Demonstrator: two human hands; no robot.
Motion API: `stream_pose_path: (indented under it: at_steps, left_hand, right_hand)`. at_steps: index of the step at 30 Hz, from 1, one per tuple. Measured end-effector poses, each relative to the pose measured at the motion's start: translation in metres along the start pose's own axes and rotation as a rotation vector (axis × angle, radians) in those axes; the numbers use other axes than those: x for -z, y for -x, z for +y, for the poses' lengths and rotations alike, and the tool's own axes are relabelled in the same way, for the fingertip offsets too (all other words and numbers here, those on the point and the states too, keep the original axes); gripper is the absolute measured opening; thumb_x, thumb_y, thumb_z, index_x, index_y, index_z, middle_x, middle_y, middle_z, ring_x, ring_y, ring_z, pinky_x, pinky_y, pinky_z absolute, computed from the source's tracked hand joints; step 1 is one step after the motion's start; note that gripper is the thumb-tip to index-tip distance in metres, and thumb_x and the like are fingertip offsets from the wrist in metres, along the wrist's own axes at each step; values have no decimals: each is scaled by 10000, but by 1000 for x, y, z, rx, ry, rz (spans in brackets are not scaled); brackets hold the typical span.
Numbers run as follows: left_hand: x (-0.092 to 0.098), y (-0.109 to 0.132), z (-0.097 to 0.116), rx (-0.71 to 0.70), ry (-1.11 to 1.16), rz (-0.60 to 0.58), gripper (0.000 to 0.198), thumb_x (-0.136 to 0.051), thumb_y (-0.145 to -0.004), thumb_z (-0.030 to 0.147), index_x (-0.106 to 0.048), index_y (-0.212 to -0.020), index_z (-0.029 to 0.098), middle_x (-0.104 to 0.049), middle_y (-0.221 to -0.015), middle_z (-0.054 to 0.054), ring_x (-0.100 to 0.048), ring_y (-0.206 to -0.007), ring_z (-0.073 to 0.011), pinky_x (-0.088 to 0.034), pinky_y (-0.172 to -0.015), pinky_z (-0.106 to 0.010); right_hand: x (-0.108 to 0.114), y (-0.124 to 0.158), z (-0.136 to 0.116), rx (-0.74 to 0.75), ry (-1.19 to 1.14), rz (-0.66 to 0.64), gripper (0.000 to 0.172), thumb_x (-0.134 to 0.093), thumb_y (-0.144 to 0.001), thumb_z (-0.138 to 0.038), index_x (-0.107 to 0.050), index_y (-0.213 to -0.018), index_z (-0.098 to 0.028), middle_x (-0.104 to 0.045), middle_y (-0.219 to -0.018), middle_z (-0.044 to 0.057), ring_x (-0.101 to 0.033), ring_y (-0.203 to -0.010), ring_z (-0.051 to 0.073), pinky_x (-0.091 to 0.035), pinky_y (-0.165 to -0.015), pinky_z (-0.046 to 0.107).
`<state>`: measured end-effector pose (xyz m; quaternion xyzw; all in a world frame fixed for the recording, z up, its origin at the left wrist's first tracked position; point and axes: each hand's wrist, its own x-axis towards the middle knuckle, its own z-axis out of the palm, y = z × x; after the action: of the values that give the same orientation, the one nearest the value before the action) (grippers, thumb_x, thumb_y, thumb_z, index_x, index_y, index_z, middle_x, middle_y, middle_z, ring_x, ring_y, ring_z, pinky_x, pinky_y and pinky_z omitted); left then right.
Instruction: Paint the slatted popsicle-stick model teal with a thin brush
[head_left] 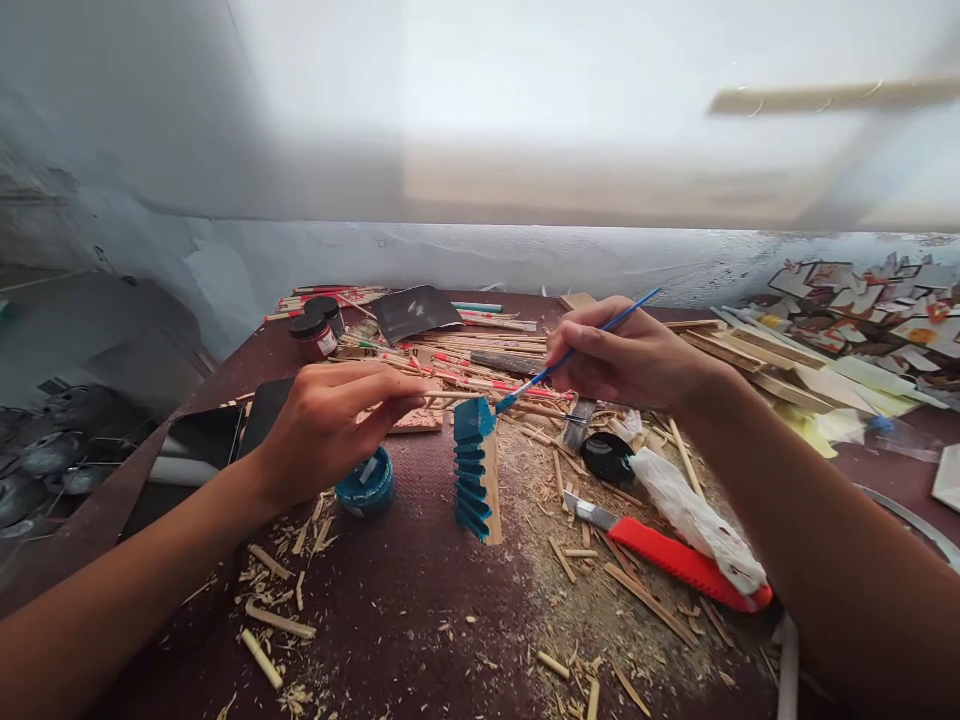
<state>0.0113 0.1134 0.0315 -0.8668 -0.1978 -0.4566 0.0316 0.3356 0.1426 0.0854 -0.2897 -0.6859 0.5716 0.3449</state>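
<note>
My right hand (pixel 600 350) is closed around a slim blue paintbrush (pixel 619 318). The brush's paint-covered tip (pixel 507 402) touches or nearly touches the upper right edge of a notched wooden piece (pixel 474 470). Blue-green paint covers that piece's top and its row of teeth, while a strip along the right side is bare wood. With pinched fingers, my left hand (pixel 352 420) holds a thin wooden stick (pixel 442 394) that reaches to the top of the piece; whether they are joined I cannot tell. Below this hand stands an open jar of blue paint (pixel 365 482).
A red utility knife (pixel 682 560) with its blade out lies at right, beside crumpled white plastic (pixel 697 515) and a black lid (pixel 606 456). Dark-lidded jars (pixel 313 336) and bundled sticks (pixel 495 375) are behind. Wood shavings litter the brown table (pixel 420 620). Wooden strips (pixel 772 365) lie right.
</note>
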Motion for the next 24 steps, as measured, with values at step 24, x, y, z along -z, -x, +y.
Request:
stream_pose_path:
  at_steps: [24]
  left_hand:
    - [0, -2, 3, 30, 2, -1, 88, -712, -998, 105, -748, -1005, 186, -834, -966, -23, -797, -858, -128, -630, -818, -209]
  right_hand:
    - [-8, 1, -9, 50, 22, 15, 360, -797, -950, -488, -798, -833, -148, -765, -627, 49, -473, -370, 39, -337, -353, 211]
